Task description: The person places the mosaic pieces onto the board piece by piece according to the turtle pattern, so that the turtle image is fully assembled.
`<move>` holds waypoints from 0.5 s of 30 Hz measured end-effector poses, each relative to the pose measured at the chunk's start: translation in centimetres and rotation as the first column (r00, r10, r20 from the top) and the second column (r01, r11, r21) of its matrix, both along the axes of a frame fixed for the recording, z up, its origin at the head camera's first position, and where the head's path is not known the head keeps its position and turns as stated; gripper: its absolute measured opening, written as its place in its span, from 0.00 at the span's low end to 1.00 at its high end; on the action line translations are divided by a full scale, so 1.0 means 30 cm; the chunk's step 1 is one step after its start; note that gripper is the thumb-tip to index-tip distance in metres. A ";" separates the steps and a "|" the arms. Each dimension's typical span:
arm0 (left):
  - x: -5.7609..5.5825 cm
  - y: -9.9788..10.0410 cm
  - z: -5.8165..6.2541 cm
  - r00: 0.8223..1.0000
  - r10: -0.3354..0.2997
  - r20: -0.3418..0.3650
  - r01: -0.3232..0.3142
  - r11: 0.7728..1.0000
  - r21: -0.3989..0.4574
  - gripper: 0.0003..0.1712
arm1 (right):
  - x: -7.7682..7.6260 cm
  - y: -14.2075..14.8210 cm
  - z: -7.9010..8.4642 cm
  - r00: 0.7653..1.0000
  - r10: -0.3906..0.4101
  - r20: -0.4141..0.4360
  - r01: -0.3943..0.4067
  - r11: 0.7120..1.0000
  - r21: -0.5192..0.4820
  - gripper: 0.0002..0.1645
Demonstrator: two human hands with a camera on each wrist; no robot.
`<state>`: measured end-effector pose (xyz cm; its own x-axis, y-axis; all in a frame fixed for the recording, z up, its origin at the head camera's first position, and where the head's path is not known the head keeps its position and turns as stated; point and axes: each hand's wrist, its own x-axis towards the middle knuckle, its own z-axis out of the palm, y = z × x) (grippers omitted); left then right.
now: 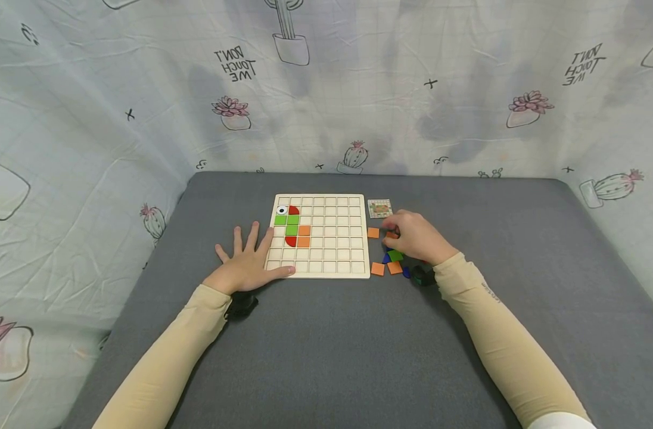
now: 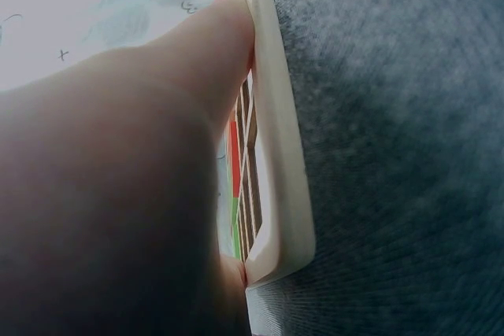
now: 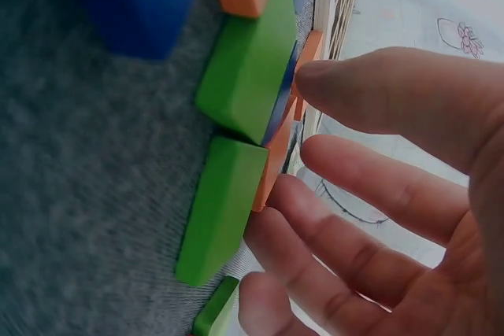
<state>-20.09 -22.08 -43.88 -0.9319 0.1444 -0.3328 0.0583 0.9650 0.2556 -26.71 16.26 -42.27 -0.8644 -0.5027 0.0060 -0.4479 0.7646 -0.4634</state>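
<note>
A cream wooden grid board (image 1: pixel 332 262) carries an eye tile (image 1: pixel 282 210), two rounded red pieces, green squares (image 1: pixel 292 230) and two orange squares (image 1: pixel 303 241) on its left side. My left hand (image 1: pixel 246 268) lies at the board's left edge with fingers spread; its thumb rests on the front rim, as the left wrist view also shows. Over the loose pieces at the right is my right hand (image 1: pixel 414 235), bent above an orange tile (image 1: pixel 391 235). In the right wrist view its thumb and index finger stand apart, close to orange and green blocks (image 3: pixel 252 68), with nothing visibly pinched.
Loose orange squares (image 1: pixel 378 269), a green tile (image 1: pixel 395 255) and blue pieces (image 1: pixel 386 258) lie right of the board. A small picture card (image 1: pixel 380 208) sits behind them. A patterned cloth (image 1: pixel 326 89) hangs behind the grey table (image 1: pixel 316 345).
</note>
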 end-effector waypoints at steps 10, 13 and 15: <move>-0.001 0.002 0.006 1.000 0.003 0.008 -0.003 1.000 0.001 0.70 | 0.003 -0.003 -0.011 0.999 -0.020 -0.029 0.021 0.999 0.027 0.13; -0.003 0.002 0.005 1.000 0.003 0.009 -0.003 1.000 0.007 0.70 | 0.003 -0.006 -0.013 0.999 -0.024 -0.036 0.025 0.999 0.028 0.11; -0.004 0.002 0.005 1.000 0.006 0.008 -0.006 1.000 0.015 0.70 | 0.001 -0.007 -0.015 0.999 -0.025 -0.036 0.026 0.999 0.028 0.09</move>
